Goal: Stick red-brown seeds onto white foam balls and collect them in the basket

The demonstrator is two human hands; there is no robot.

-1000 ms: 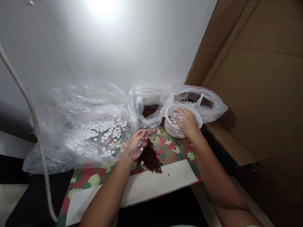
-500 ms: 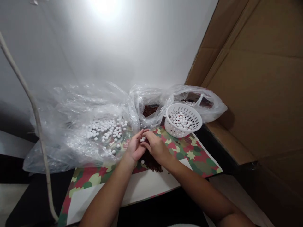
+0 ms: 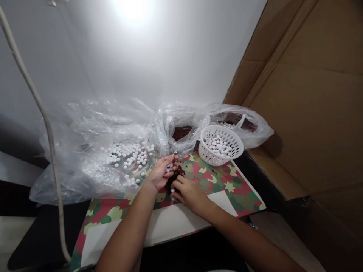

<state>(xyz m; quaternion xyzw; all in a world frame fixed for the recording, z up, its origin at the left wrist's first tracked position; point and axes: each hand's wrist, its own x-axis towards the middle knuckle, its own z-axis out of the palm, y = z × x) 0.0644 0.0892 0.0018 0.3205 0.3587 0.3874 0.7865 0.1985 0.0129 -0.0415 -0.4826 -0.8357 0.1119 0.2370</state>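
Note:
My left hand [image 3: 161, 172] is cupped palm-up over the camouflage-patterned sheet [image 3: 215, 180], with a few small white beads resting in it. My right hand [image 3: 189, 192] lies just below it, fingers curled and pinching at the pile of dark red-brown bits [image 3: 175, 177] on the sheet. A white plastic basket [image 3: 221, 145] holding several white beads stands at the sheet's far right corner. To the left, a big clear plastic bag [image 3: 93, 151] lies open with many white beads [image 3: 129, 153] spread on it.
Two smaller clear bags sit at the back, one [image 3: 181, 128] with dark red-brown bits, one [image 3: 244, 122] behind the basket. A cardboard wall [image 3: 306, 98] stands at the right. A pale cord [image 3: 42, 113] hangs at the left. White paper [image 3: 176, 223] lies near me.
My right hand left the basket, came across to my left hand, then dropped down onto the dark pile. My left hand stayed cupped in place.

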